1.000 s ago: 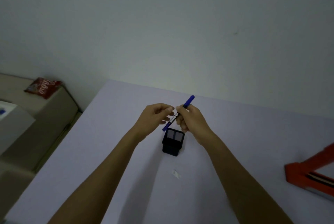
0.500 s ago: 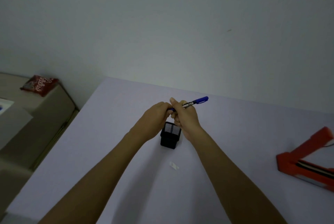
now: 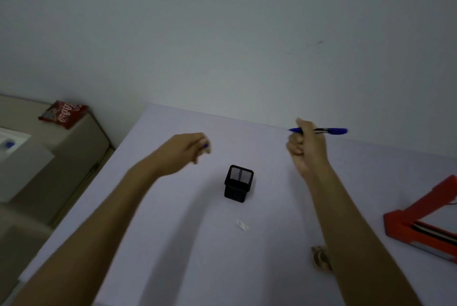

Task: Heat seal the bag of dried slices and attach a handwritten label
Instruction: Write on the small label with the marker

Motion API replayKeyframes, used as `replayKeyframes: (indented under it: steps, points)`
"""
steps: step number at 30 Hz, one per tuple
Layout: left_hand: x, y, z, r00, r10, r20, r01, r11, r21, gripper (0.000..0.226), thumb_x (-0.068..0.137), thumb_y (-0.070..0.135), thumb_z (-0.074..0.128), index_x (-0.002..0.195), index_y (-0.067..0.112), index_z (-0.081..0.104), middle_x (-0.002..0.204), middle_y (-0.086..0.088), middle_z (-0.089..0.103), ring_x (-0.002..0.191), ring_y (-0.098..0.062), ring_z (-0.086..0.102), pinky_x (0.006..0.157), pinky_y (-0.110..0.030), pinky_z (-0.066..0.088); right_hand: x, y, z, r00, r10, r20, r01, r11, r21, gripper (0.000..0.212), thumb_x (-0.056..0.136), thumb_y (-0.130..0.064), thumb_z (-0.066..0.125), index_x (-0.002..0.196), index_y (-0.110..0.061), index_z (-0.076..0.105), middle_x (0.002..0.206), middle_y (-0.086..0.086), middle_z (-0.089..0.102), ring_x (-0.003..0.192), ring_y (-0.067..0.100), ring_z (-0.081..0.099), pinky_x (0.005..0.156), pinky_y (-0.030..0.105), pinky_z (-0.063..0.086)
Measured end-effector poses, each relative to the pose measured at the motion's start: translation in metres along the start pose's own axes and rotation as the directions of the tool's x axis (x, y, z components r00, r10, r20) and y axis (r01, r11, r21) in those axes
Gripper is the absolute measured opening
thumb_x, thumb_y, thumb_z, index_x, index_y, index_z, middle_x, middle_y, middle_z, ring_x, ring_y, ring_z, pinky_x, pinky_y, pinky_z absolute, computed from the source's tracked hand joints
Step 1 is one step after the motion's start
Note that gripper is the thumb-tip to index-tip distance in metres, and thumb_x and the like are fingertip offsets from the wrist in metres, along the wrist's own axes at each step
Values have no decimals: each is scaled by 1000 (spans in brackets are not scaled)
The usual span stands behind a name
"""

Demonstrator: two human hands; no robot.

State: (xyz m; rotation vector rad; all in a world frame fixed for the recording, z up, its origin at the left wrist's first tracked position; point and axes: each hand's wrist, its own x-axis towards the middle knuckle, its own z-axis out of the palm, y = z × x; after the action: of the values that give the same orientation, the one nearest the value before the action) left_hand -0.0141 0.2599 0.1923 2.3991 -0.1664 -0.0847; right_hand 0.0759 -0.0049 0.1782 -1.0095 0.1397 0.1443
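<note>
My right hand (image 3: 305, 147) is closed around a blue pen (image 3: 331, 130), held level above the far right part of the table, its tip pointing left. My left hand (image 3: 185, 148) hovers to the left, fingers pinched on a small blue cap (image 3: 205, 145). A small white label (image 3: 241, 224) lies on the table (image 3: 173, 231) in front of a black mesh pen holder (image 3: 238, 183). A bit of the bag of dried slices (image 3: 320, 257) shows beside my right forearm, mostly hidden. The red heat sealer (image 3: 420, 219) sits open at the right edge.
A beige surface with a red snack packet (image 3: 63, 113) lies left of the table, below it a white box (image 3: 17, 157). The wall runs close behind the table's far edge.
My hands were together over the pen holder, pulling at the pen. They have parted: the right went right with the pen, the left went left with the cap.
</note>
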Motion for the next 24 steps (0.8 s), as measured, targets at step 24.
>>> replayKeyframes:
  steps: [24]
  points:
    - [-21,-145,186,910,-414,5,413,909,53,11,89,16,60,98,11,60,101,-9,62,79,-18,52,71,-27,39,-47,113,-52,953,292,85,-258,924,-281,8,82,-17,68,80,-14,61,69,6,62,63,22,68,64,34,60]
